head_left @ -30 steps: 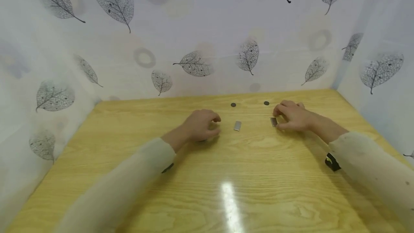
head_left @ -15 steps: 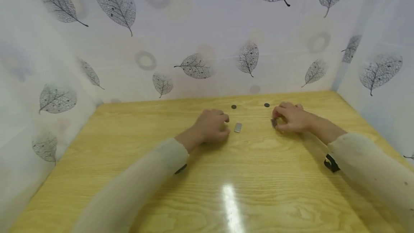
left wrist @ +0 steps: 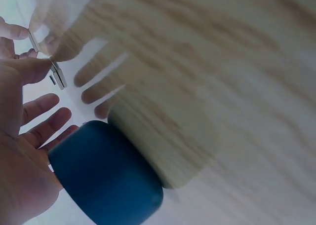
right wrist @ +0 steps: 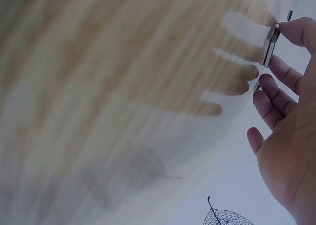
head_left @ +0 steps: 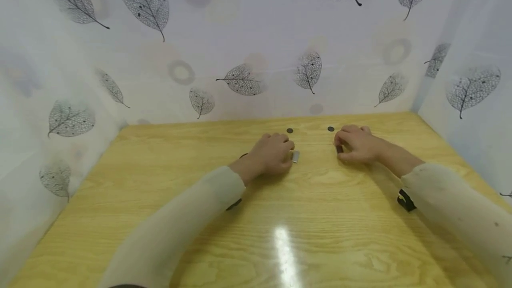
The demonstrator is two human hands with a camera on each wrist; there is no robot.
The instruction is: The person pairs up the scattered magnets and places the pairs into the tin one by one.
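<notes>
My left hand (head_left: 274, 154) is at a small flat silver rectangular piece (head_left: 295, 157) lying on the wooden table (head_left: 320, 217). In the left wrist view, the thumb touches the end of this piece (left wrist: 58, 76), while the other fingers are loosely spread beside it. My right hand (head_left: 358, 145) pinches a similar small rectangular piece (head_left: 339, 149), dark in the head view, between thumb and forefinger. The right wrist view has that shiny piece (right wrist: 269, 45) between those two fingertips. Whether it is clear of the table, I cannot tell.
Two dark round discs (head_left: 290, 130) lie at the back. Under the left wrist is a dark blue rounded object (left wrist: 108, 170), mostly hidden from the head view. A leaf-printed curtain (head_left: 256, 34) borders the table at the back and sides.
The left hand has moved right, up to the silver piece. The right hand has stayed nearly in place, its fingertips closing on the other piece, which looks darker.
</notes>
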